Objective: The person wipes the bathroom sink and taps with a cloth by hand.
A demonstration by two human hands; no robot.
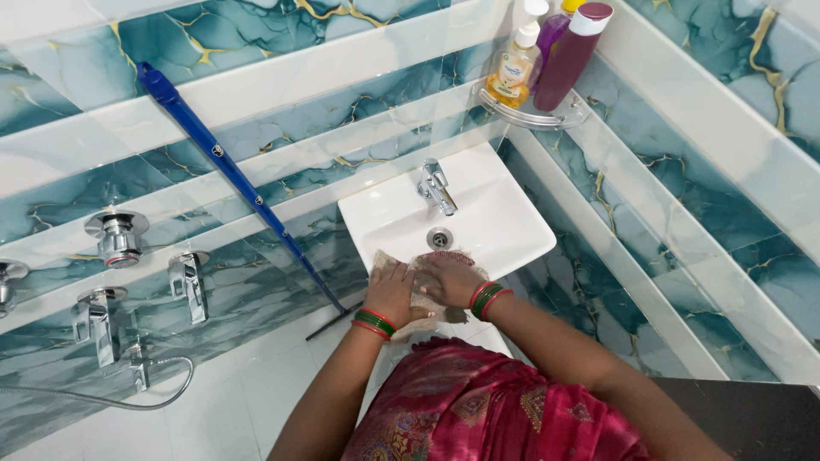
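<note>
Far left on the tiled wall sit several chrome taps and valves, with a thin shower hose looping below them. Next comes a blue-handled floor wiper leaning slantwise against the wall, its blade end resting on the white floor just beside the basin.

The white wash basin is fixed to the wall in the middle, a chrome faucet at its back and a round drain in the bowl. On its front rim lies a brownish cloth — bunched and spread over the edge, part of it hanging down below the rim. The left hand lies flat on the left part of the cloth, fingers extended and pressing down; green and red bangles ring its wrist. The right hand presses on the right part of the same cloth, palm down with fingers slightly curled over it, bangles on that wrist too. The two hands lie just beside each other, both touching the cloth, neither closed into a fist.

Below them shows the person's patterned magenta garment. To the upper right, a corner shelf carries bottles — a yellowish pump bottle and a dark maroon bottle, with a purple one partly hidden between them
</note>
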